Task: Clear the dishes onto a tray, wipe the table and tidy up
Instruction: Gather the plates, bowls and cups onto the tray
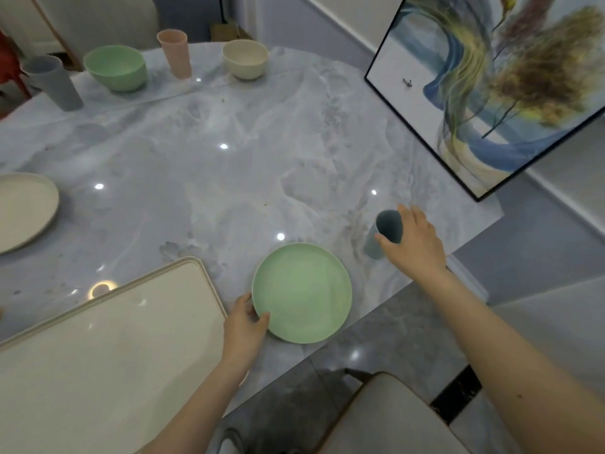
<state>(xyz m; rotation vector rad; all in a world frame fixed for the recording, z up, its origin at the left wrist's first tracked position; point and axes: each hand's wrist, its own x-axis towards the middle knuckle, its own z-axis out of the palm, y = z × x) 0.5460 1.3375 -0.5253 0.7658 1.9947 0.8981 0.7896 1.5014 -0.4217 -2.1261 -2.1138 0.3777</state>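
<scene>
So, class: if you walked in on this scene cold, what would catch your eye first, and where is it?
Most likely the green plate near the table's front edge, with the left hand gripping its rim beside the cream tray. Next, the right hand closing round a blue cup at the right edge. The bright framed painting leaning at the upper right also pulls the eye.

Two plates are in view: a green plate [302, 293] near the front edge of the bench [203, 165] and a cream plate [23, 211] at the left. There are two bowls, one green bowl [115, 67] and one cream bowl [245, 63]. Three cups show: a grey cup [52, 81], a pink cup [175, 54] and a blue cup [384, 234]. One tray [108, 348] lies at the front left. Two hands are visible.
</scene>
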